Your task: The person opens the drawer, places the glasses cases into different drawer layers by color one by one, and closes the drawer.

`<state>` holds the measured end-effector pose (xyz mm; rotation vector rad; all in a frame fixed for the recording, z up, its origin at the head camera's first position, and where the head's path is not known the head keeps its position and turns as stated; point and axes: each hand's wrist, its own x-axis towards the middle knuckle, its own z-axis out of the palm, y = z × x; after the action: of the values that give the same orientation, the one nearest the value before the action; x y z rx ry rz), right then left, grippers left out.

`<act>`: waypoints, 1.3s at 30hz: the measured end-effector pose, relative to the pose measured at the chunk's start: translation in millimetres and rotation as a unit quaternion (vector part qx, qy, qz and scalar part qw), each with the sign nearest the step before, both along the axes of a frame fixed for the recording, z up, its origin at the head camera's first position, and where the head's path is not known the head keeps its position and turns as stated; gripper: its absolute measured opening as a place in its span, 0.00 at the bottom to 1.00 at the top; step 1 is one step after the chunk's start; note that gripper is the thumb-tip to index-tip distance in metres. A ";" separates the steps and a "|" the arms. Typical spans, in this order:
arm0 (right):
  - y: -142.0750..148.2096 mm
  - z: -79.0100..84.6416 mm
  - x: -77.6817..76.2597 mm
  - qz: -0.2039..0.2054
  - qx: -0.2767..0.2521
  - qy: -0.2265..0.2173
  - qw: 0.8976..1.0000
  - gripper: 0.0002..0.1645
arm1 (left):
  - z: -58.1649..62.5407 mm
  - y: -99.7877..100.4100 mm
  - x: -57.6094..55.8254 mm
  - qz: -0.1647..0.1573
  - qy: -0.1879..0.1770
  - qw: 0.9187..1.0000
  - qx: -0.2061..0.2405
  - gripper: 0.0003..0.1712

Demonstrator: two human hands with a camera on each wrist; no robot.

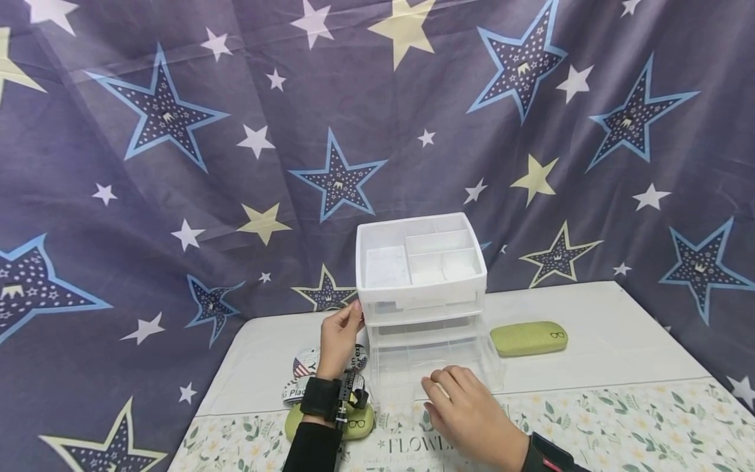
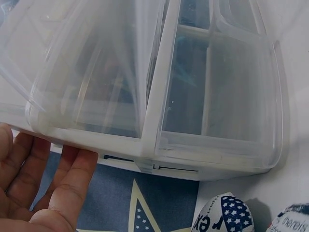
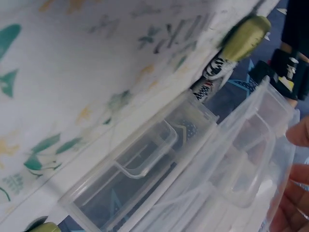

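A white storage unit (image 1: 421, 285) with a compartmented top tray and clear drawers stands on the table. My left hand (image 1: 341, 337) is at its left side, fingertips (image 2: 89, 162) pressed against the white frame in the left wrist view. In front of the unit, my right hand (image 1: 468, 410) has bent fingers at the front of a pulled-out clear drawer (image 3: 246, 159). The right wrist view shows the thumb and fingers (image 3: 299, 193) at opposite parts of that drawer's edge. Another clear drawer (image 3: 145, 150) with a moulded handle lies beside it. The drawers look see-through.
A green glasses case (image 1: 529, 339) lies right of the unit. Another green case (image 1: 360, 425) is under my left wrist, near several rounded items (image 1: 295, 391) printed with words and flags. A floral mat (image 1: 637, 426) covers the table's front; a star-patterned curtain (image 1: 236, 98) hangs behind.
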<state>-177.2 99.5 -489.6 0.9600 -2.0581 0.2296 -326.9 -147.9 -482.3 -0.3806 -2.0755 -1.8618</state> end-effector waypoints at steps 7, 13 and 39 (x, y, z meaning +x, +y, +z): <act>2.6 5.9 1.2 -0.007 -0.010 -0.048 0.999 0.20 | 0.4 0.0 0.3 0.003 -0.006 1.000 0.001 0.25; 4.5 12.1 3.5 -0.047 -0.012 -0.090 0.995 0.23 | 6.8 1.7 4.2 0.003 -0.016 1.000 -0.004 0.22; 58.3 55.0 -18.9 -0.199 -0.103 -0.224 0.949 0.37 | 28.9 4.8 23.7 -0.006 -0.017 1.000 0.001 0.21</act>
<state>-196.0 157.8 -434.7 0.3686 -2.5287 0.4689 -303.2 -143.1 -453.5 -0.3647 -2.0977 -1.8885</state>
